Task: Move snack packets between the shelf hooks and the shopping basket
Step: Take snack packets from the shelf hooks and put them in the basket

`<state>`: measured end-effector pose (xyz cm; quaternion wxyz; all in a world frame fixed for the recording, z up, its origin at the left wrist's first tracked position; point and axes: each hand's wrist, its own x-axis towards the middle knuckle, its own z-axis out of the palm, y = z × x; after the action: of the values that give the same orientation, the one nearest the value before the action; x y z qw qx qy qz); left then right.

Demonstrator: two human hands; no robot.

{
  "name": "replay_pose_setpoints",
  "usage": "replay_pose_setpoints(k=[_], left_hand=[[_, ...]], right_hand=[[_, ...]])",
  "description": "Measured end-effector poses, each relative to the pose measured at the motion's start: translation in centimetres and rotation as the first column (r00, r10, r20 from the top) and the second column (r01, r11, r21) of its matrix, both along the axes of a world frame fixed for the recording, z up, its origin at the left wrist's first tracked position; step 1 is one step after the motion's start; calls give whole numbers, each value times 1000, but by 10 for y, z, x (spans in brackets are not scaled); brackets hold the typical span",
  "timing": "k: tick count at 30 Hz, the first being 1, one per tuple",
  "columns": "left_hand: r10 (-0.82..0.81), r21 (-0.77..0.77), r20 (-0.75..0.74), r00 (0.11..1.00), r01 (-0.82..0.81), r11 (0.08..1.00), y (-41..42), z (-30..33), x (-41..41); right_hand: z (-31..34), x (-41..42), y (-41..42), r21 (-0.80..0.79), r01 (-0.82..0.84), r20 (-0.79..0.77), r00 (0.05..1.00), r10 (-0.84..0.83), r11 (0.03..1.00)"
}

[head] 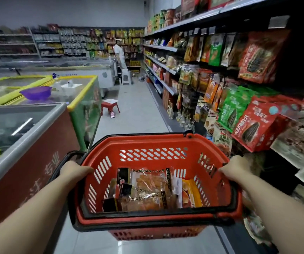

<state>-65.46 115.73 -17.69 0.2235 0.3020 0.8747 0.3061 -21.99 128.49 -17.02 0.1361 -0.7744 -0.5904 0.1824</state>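
Observation:
I carry a red shopping basket with black handles in front of me. My left hand grips its left rim and my right hand grips its right rim. Inside lie several snack packets: clear ones with orange contents and black edges, plus a yellow-orange packet on the right. The shelf hooks on my right hold hanging packets, among them a red sunflower-seed bag and a green one.
Chest freezers line the left side, one with a purple bowl on its lid. A red stool stands in the aisle. A person stands on a white step stool far down the tiled aisle.

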Motion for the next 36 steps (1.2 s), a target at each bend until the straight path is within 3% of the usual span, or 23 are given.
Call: replay_pose_setpoints(k=[10,20,26,36], left_hand=[[10,-47,-59,998,-13,999,265,9,-85],[89,-8,-21,996,-89,996,509,7,-162],[94,-9,42,995,-94,996,647,-16,-229],[-4,-41,81,997,7,999,873,-31,-354]], right_hand=[[-8,-85,263,-79,-4,-98,995,-4,997],[10,-176,542,-41,-80,-6,997,80,996],[-1,-245,676,-62,-94,55,994,98,994],[-35,-359,864,-89,14,61,998,-9,996]])
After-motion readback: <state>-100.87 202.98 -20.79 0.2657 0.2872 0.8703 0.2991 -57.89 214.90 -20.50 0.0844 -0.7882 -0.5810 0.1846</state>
